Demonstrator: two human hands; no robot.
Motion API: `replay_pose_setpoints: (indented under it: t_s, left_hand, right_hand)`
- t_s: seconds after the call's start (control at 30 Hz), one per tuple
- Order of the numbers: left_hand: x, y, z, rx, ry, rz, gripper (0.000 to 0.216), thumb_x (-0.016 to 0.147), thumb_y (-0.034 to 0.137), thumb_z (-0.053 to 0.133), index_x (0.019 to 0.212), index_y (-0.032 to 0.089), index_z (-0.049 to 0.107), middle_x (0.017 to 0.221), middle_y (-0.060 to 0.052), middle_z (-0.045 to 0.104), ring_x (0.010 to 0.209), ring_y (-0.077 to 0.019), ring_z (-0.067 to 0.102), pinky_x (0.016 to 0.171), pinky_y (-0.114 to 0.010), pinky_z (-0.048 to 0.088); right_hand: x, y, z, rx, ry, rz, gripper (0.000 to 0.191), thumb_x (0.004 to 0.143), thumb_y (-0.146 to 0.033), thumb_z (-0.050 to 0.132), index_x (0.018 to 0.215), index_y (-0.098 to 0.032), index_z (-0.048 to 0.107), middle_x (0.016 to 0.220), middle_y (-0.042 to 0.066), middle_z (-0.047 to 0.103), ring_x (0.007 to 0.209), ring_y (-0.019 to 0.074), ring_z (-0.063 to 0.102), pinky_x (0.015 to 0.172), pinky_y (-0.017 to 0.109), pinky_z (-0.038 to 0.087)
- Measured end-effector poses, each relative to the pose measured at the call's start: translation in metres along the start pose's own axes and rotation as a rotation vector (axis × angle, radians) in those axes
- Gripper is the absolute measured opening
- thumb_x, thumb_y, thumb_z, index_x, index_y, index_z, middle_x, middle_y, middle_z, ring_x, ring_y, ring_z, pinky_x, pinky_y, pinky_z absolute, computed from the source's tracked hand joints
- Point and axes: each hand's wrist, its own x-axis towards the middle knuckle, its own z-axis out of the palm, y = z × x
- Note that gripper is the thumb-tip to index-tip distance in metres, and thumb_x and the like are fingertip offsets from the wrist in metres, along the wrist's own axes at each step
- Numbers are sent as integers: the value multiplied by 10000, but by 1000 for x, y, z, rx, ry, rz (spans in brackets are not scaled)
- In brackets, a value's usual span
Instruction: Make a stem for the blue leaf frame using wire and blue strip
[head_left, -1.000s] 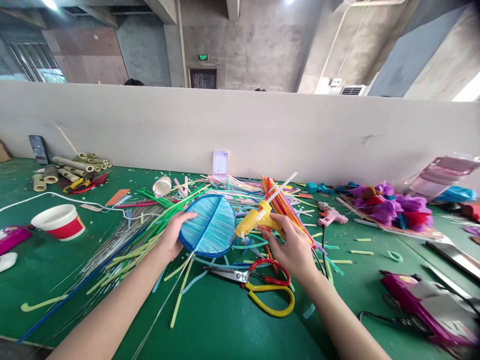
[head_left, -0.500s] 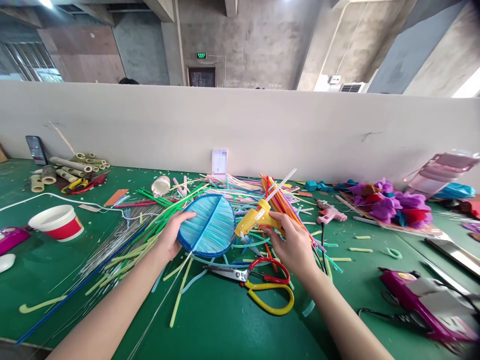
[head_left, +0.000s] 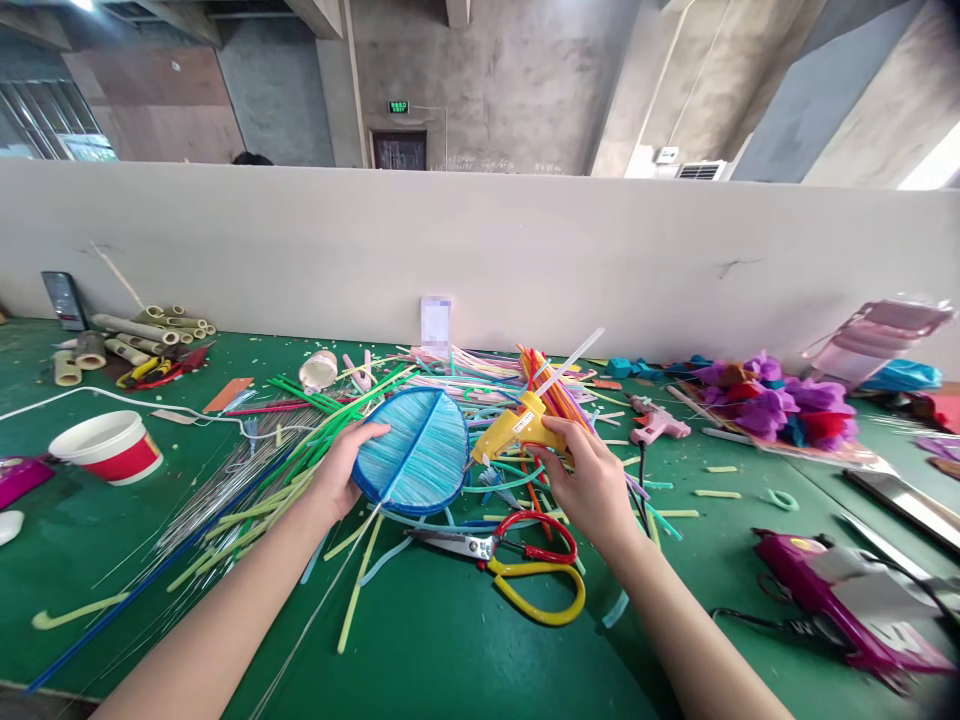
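My left hand (head_left: pixel 346 468) grips the left edge of a blue leaf-shaped piece (head_left: pixel 414 450), with a darker blue rim and midrib and a thin wire stem trailing toward me. My right hand (head_left: pixel 589 475) is wrapped round the handle of a yellow hot glue gun (head_left: pixel 517 428), a clear glue stick (head_left: pixel 574 358) poking out of its back. The gun's nozzle points left, at the right rim of the leaf; whether it touches I cannot tell. Below them lie scissors (head_left: pixel 536 588) with one red and one yellow handle.
Pipe cleaners (head_left: pixel 360 400) and thin wires (head_left: pixel 217 500) spread across the green table (head_left: pixel 450 670). A paper cup (head_left: pixel 109 447) and bamboo pieces (head_left: pixel 150 340) are at left. A pink glue gun (head_left: pixel 656 420), purple flowers (head_left: pixel 780 400) and a magenta corded device (head_left: pixel 832 600) are at right.
The glue gun and my right hand have tilted slightly, its glue stick now a little further right and higher. My left hand keeps the leaf nearly still; the whole view has shifted a touch.
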Motion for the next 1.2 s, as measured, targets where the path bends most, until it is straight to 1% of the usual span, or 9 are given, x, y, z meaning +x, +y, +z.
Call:
replay_pose_setpoints:
  t_s: [0.23,0.43,0.5,0.6,0.7,0.8,0.93,1.2]
  left_hand:
    - [0,0,0,8,-11,9,343,664,245,791,979,122,735,845,-86,795,687,-252,749,651,-345,594]
    - [-1,-1,1,8,-22,16,339,664,239,792,982,135,734,850,-77,796,689,-246,749,663,-343,592]
    - [-2,-1,1,6,-26,18,329,668,240,790,976,140,735,853,-74,796,687,-242,749,662,-338,590]
    - [-3,0,2,2,-27,19,308,659,230,796,950,153,731,855,-63,796,676,-230,747,648,-323,584]
    - [-4,0,4,2,-34,17,290,644,215,801,918,159,725,831,-57,794,652,-222,740,623,-310,575]
    - [-7,1,6,11,-53,11,300,634,217,803,916,150,725,816,-69,792,665,-240,744,630,-324,579]
    - [-9,2,8,20,-60,12,321,636,225,803,937,150,722,826,-73,794,683,-251,748,651,-337,583]
    - [-9,1,7,29,-56,11,349,624,238,812,948,150,718,842,-71,795,692,-253,750,654,-336,577]
  right_hand:
    - [0,4,1,-48,20,-37,225,966,-304,573,1178,-232,585,1106,106,744,1005,279,708,843,405,561]
    - [2,1,-1,-128,87,-38,265,969,-335,567,1200,-208,540,1111,136,726,997,301,699,828,432,532]
    - [3,0,-1,-140,109,-2,316,956,-377,585,1210,-197,530,1103,148,718,992,314,696,807,437,533]
    - [2,-2,1,-123,133,102,392,922,-458,617,1206,-200,534,1103,148,711,984,319,700,781,429,553]
    - [1,-1,5,-85,120,218,435,892,-519,631,1178,-202,548,1125,147,708,992,316,704,773,423,573]
    - [0,0,8,-70,91,298,466,870,-557,639,1153,-196,553,1148,155,706,999,323,701,791,439,574]
    - [-1,0,8,-62,73,314,465,869,-554,637,1150,-194,550,1139,160,707,959,323,706,765,439,570]
    - [-1,-1,6,-82,98,287,396,888,-484,611,1164,-209,542,1137,148,703,987,326,701,756,430,563]
